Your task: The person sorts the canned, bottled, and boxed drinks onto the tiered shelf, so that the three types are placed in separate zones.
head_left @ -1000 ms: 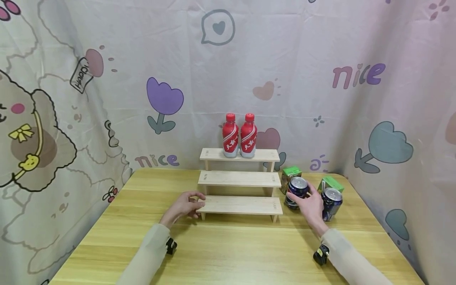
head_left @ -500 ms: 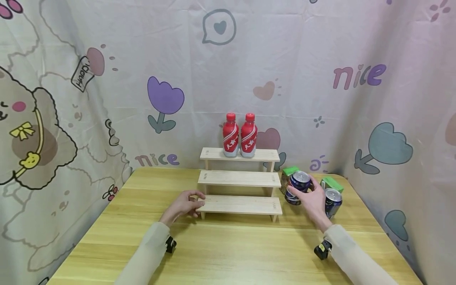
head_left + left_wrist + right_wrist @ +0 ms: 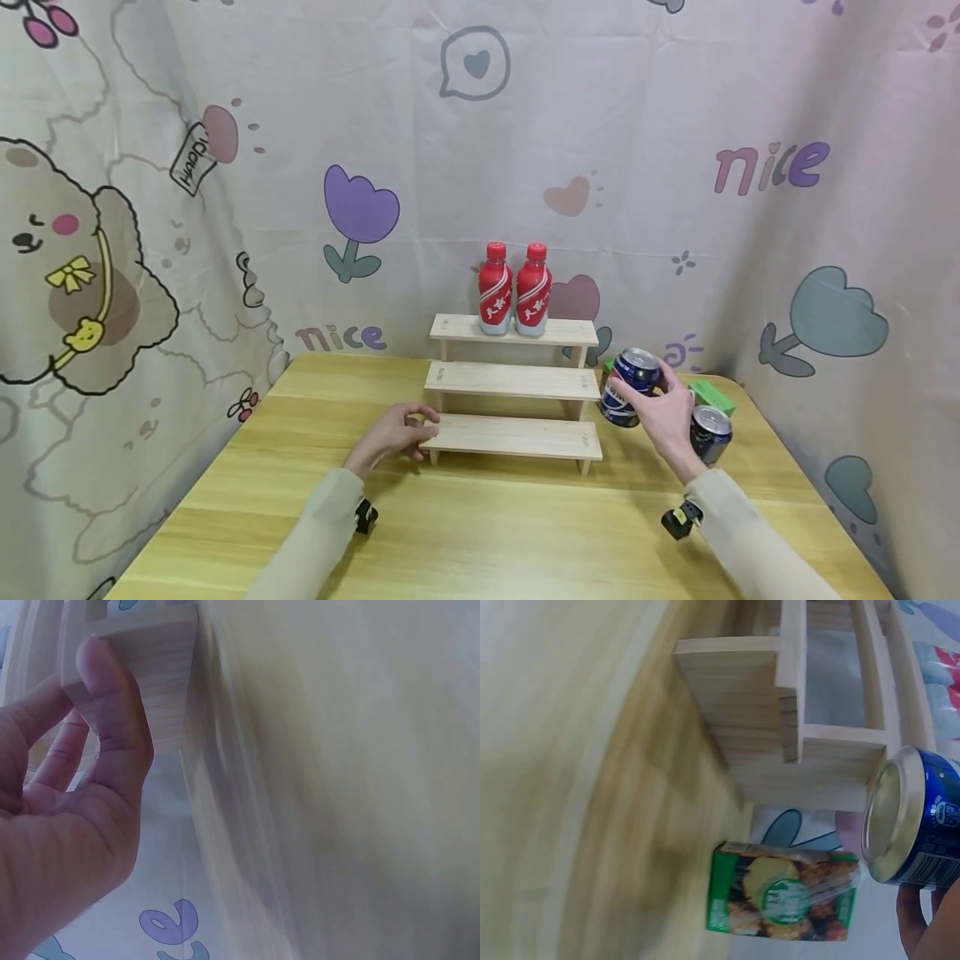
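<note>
In the head view my right hand (image 3: 667,421) grips a dark blue soda can (image 3: 624,407) between thumb and fingers, right of a three-step wooden display shelf (image 3: 517,435). The can's bare metal bottom shows in the right wrist view, where the can (image 3: 937,817) is off the tabletop and tilted. My left hand (image 3: 393,435) holds the left end of the lowest step, its thumb (image 3: 105,675) against the board's edge in the left wrist view. Two red bottles, one on the left (image 3: 495,293) and one on the right (image 3: 533,296), stand upright on the top step.
A second blue can (image 3: 709,435) stands on the wooden table (image 3: 480,533) right of my right hand, with a green-topped drink carton (image 3: 712,397) behind it. Another carton (image 3: 780,896) stands by the shelf's right end. A patterned cloth (image 3: 637,100) hangs behind the table.
My right hand has raised the soda can from beside the carton and tilted it. The left hand stays at the shelf's end. The head view has shifted slightly.
</note>
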Demonstrator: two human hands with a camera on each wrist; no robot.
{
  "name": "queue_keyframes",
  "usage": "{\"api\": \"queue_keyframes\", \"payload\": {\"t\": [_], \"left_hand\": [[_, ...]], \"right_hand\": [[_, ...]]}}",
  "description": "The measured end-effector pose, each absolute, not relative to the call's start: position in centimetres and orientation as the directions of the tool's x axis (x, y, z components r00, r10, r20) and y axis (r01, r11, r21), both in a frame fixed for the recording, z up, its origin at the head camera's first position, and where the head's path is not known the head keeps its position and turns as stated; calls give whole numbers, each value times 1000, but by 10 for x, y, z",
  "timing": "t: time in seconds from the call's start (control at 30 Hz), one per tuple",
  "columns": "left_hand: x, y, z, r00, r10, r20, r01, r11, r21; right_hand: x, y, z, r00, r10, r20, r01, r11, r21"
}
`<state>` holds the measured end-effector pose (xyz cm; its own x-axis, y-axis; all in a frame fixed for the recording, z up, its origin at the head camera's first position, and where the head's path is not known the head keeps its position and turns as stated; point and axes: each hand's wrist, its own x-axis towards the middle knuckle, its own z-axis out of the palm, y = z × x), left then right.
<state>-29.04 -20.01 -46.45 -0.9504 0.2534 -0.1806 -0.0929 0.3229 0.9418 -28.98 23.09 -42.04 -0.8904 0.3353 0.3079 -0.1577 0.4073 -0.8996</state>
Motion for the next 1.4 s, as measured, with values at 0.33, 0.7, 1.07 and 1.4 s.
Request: {"api": "queue_keyframes", "payload": {"t": [0.33, 0.7, 1.07, 1.4], "left_hand": [[-296, -200, -471, -946, 278, -164, -74, 308, 949], [-293, -202, -470, -948, 259, -184, -96, 319, 943], [-294, -200, -467, -945, 270, -183, -91, 320, 943], [-293, -201, -468, -947, 265, -184, -93, 321, 943]], "right_hand": [[-289, 221, -405, -899, 262, 350, -247, 356, -901], [-295, 192, -395, -925, 147, 349, -310, 237, -921], [-305, 165, -392, -937, 80, 341, -313, 244, -918], [-314, 144, -385, -948, 5, 318, -304, 282, -910]]}}
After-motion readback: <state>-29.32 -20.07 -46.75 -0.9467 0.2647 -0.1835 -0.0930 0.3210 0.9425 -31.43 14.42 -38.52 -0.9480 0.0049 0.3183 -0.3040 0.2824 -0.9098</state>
